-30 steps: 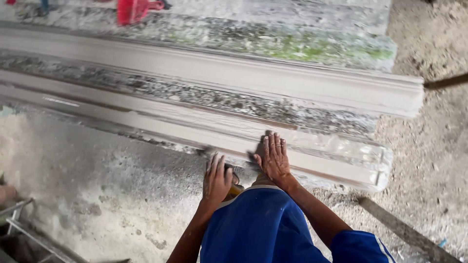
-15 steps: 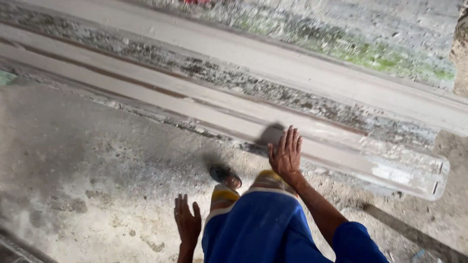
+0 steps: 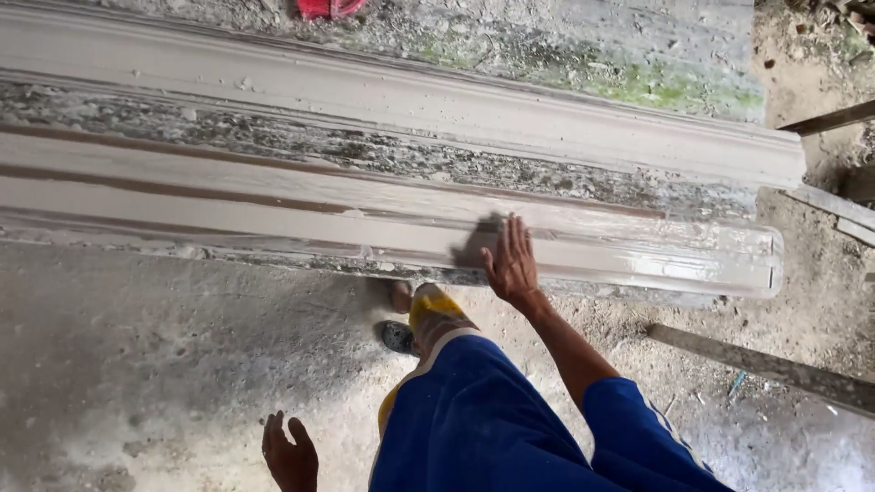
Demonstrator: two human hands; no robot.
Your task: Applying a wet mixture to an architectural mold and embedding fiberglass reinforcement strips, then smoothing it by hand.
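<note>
Hanging low over the floor (image 3: 137, 364), the left hand (image 3: 290, 453) is open and empty, well apart from the moulding (image 3: 273, 214). Farther up, the right hand (image 3: 510, 264) lies flat with fingers spread on the near moulding's wet surface, pressing rather than gripping, toward its right end. A second moulding (image 3: 410, 105) runs parallel just behind, on the same slab (image 3: 638, 55).

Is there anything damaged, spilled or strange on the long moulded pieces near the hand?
Nothing looks broken. The right hand lies flat on the near moulded strip, whose right end is wet and glossy. Grey crumbs are scattered between the strips, and green growth stains the slab behind.
</note>
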